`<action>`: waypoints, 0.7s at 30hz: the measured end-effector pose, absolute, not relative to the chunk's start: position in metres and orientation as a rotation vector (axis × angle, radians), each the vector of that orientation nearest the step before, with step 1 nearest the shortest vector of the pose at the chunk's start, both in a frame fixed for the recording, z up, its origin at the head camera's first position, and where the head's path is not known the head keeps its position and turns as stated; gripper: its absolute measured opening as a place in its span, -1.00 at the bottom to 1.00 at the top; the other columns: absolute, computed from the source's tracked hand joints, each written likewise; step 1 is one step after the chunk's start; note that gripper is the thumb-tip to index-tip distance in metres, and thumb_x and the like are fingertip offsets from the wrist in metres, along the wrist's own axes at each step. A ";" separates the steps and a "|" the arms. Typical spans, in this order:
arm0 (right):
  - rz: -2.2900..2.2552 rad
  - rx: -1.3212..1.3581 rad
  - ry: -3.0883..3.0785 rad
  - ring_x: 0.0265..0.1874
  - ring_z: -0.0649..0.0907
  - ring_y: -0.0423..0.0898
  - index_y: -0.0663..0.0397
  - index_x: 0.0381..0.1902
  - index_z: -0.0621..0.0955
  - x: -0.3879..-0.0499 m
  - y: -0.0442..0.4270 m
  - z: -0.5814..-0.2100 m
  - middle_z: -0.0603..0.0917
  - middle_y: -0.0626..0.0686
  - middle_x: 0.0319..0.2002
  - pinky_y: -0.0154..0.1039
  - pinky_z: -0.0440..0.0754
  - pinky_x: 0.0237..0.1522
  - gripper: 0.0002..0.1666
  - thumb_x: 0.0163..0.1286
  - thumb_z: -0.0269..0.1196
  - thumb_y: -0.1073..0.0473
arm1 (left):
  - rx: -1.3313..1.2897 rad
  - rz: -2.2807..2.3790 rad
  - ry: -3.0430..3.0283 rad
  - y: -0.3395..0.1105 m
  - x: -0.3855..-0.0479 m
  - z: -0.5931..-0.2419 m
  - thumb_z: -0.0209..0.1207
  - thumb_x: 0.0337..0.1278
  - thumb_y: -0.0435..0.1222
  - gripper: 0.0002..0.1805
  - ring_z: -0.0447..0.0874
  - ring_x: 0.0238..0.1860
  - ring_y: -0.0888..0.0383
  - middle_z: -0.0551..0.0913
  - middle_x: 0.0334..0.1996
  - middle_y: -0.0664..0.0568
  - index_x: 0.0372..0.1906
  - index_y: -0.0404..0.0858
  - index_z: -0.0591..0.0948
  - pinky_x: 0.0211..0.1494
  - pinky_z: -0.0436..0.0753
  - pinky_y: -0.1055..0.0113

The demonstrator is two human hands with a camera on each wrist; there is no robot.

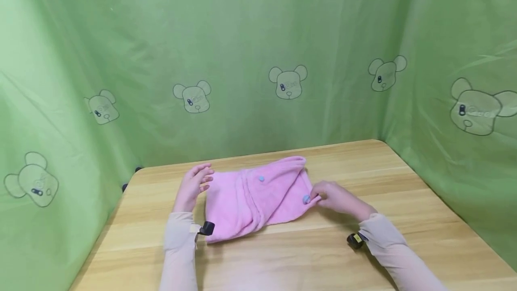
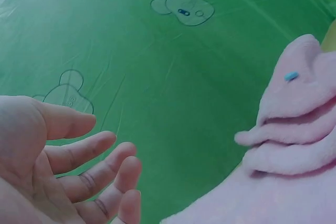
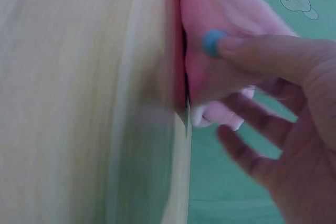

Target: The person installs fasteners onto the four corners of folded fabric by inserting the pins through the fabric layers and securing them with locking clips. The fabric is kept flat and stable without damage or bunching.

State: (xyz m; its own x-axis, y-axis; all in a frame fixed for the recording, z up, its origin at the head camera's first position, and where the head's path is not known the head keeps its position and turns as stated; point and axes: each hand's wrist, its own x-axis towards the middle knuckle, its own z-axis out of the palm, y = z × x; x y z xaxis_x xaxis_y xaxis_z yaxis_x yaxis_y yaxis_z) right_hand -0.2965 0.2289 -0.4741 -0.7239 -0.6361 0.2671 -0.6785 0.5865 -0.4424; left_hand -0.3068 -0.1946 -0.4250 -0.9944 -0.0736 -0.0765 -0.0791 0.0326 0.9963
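A pink plush cloth (image 1: 230,201) lies folded and rumpled in the middle of the wooden table, with one small blue button (image 1: 261,178) on its upper layer. At its right corner my right hand (image 1: 335,199) pinches the fabric beside a second blue button (image 1: 306,199). In the right wrist view the thumb lies against that blue button (image 3: 213,42), the fingers behind the cloth. My left hand (image 1: 194,187) hovers at the cloth's left edge, its fingers loosely bent and holding nothing. The left wrist view shows that hand (image 2: 79,177) apart from the cloth (image 2: 294,156).
The light wooden table (image 1: 282,255) extends around the cloth on all sides. Green curtains (image 1: 242,120) printed with bear heads stand behind the table and along both sides. A small black camera (image 1: 207,228) is strapped at the left wrist, another camera (image 1: 355,240) at the right.
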 end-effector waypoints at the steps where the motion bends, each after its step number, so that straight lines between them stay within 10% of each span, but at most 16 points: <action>1: 0.821 1.145 -2.754 -0.32 0.64 -0.22 -0.06 -0.40 0.71 -0.296 0.230 -0.474 0.72 -0.11 -0.35 -0.27 0.66 -0.17 -0.84 0.08 0.41 0.31 | -0.159 2.169 2.254 -0.196 -0.307 -0.425 0.01 0.42 -0.22 -0.59 0.61 -0.17 0.21 0.64 -0.09 0.01 0.25 -0.30 0.46 0.00 0.60 0.26; 21: 0.882 1.161 -2.965 -0.14 0.69 0.06 0.14 -0.18 0.71 -0.293 0.238 -0.429 0.76 0.06 -0.19 0.12 0.64 -0.02 -0.79 0.24 0.31 0.20 | -0.298 2.077 2.276 -0.232 -0.308 -0.455 0.01 0.42 -0.21 -0.51 0.56 0.09 -0.06 0.58 0.11 -0.18 0.35 -0.32 0.36 0.12 0.52 0.15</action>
State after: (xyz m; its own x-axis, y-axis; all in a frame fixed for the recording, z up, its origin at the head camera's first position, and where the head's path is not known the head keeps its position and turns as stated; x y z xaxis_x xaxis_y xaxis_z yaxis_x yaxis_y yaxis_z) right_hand -0.2930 0.2382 -0.4294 -0.7417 -0.6695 0.0412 -0.5832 0.6132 -0.5327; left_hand -0.3081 -0.2319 -0.4555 -0.9805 -0.1106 -0.1628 -0.1722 0.0817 0.9817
